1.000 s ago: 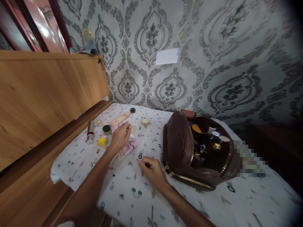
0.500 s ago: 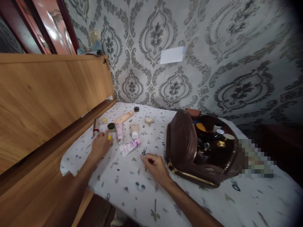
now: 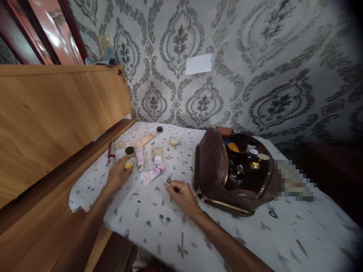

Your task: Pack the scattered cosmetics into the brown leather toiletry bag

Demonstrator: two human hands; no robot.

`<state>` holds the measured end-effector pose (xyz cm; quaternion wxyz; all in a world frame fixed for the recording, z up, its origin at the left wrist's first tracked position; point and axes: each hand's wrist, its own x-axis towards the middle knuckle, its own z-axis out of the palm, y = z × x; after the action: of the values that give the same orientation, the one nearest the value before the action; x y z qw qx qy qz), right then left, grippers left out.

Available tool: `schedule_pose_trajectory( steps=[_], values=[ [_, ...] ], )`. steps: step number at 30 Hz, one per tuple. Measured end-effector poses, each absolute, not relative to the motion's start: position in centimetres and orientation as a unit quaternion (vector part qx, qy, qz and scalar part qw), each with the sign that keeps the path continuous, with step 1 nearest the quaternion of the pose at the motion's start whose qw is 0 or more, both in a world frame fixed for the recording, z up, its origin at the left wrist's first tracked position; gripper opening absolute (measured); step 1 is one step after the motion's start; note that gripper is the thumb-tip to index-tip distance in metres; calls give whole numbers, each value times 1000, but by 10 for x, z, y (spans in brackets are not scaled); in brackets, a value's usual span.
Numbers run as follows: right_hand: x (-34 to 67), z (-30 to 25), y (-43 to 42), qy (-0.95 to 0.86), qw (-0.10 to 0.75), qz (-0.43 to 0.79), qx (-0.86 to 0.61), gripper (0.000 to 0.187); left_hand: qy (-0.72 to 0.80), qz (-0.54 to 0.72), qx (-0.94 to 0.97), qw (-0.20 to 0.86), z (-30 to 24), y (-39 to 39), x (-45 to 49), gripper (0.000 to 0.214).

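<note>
Brown bag (image 3: pixel 211 158) flanks closed right hand (image 3: pixel 183 194); left hand (image 3: pixel 118 173), near pink tube (image 3: pixel 140 158), touches yellow container (image 3: pixel 128 165), grip unclear.

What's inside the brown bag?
Visible in the brown bag: an orange-yellow item, pale-topped containers, a gold-coloured piece and dark items I can't identify. Its near side, shadow and the upper items hide the bottom; can't tell what's there.

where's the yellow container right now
In the head view, the yellow container is left of centre, between the left hand and the pale pink tube, near the dark-lidded jar.
</note>
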<state>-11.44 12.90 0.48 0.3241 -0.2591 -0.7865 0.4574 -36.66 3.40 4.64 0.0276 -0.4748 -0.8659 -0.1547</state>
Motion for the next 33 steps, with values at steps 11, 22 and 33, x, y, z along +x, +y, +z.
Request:
schedule_pose_trajectory(
  steps=[11, 22, 33],
  values=[
    [-115, 3, 130, -785, 324, 460, -261, 45, -816, -125, -556, 96, 47, 47, -365, 35],
    [-114, 4, 127, -768, 330, 481, -263, 43, -709, -86, -694, 90, 59, 75, -300, 26],
    [-112, 5, 127, -755, 342, 489, -271, 42, -738, -62, -668, 70, 45, 80, -286, 23]
  ],
)
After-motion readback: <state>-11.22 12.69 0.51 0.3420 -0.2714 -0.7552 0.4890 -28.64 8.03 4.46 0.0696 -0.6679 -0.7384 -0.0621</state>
